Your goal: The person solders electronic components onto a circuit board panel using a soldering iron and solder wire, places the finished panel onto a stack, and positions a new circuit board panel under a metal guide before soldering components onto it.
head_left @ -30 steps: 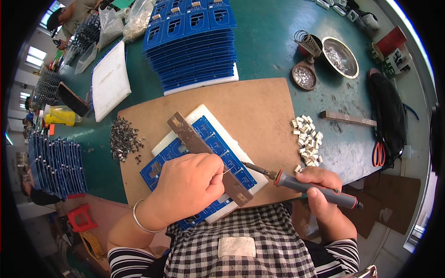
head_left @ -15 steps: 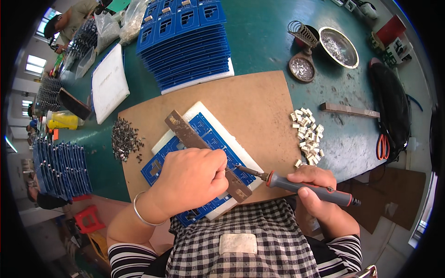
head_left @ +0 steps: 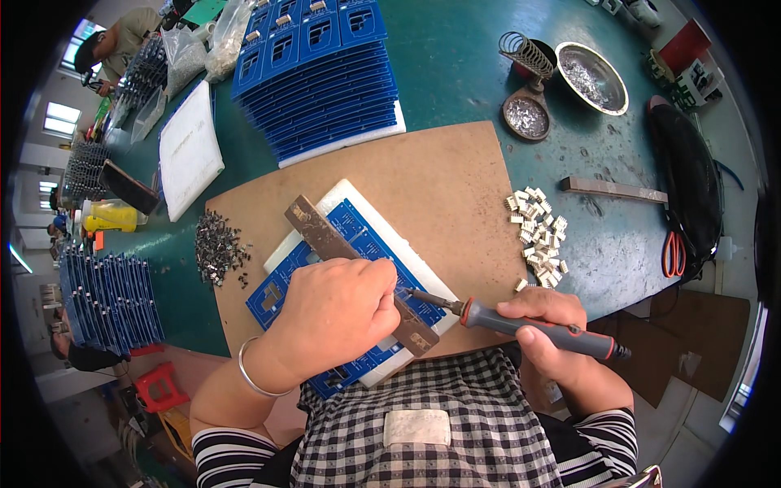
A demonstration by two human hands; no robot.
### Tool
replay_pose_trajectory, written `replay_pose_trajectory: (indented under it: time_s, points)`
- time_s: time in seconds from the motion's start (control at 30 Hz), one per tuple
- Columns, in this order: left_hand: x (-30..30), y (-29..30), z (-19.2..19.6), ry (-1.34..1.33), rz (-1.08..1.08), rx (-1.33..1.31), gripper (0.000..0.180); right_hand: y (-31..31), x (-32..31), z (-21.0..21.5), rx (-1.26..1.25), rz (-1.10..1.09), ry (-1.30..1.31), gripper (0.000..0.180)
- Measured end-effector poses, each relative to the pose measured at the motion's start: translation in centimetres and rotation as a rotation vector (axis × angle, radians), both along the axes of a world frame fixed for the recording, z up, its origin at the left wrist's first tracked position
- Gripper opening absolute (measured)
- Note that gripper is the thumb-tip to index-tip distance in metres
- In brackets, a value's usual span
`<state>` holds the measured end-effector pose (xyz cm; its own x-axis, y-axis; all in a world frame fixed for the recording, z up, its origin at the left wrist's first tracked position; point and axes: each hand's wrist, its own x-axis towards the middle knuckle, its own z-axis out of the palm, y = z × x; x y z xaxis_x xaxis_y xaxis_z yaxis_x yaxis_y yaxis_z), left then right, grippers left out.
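A blue circuit board [head_left: 348, 218] lies aslant on a white foam pad [head_left: 429, 275], with a narrow brown bar [head_left: 319, 230] across it. My left hand [head_left: 342, 302] is closed and rests over the bar and the board. Whatever its fingertips pinch is hidden under the fist. In my right hand [head_left: 547, 325] I grip a grey and red soldering iron [head_left: 493, 319] by its handle. Its tip points left and meets the board, or hovers just over it, beside my left fingers; contact is hard to tell.
A brown work sheet [head_left: 439, 179] lies beneath. Small black parts [head_left: 218, 248] are heaped left, white connectors [head_left: 538, 236] right. Behind stands a tall stack of blue boards [head_left: 325, 106]. Far right are a coiled iron stand [head_left: 527, 57], a metal bowl [head_left: 612, 104], another bar [head_left: 614, 189] and scissors [head_left: 674, 254].
The whole view has shifted very slightly. The iron has moved a touch to the left with my right hand; my left hand keeps its place on the bar.
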<state>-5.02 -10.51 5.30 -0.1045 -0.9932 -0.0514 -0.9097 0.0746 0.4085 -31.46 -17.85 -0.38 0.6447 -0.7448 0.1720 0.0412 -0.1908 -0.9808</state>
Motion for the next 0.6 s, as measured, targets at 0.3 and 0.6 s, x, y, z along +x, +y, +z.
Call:
replay_pose_trajectory:
  time_s: [0.3,0.6]
  points:
    - [0.2,0.0,-0.4,0.052,0.067,-0.013,0.007,-0.2,0.4,0.2,0.006,-0.005,0.018,0.029]
    - [0.9,3.4,-0.4,0.776,0.395,-0.070,0.006,-0.6,-0.3,0.7,-0.106,0.022,0.029,0.029]
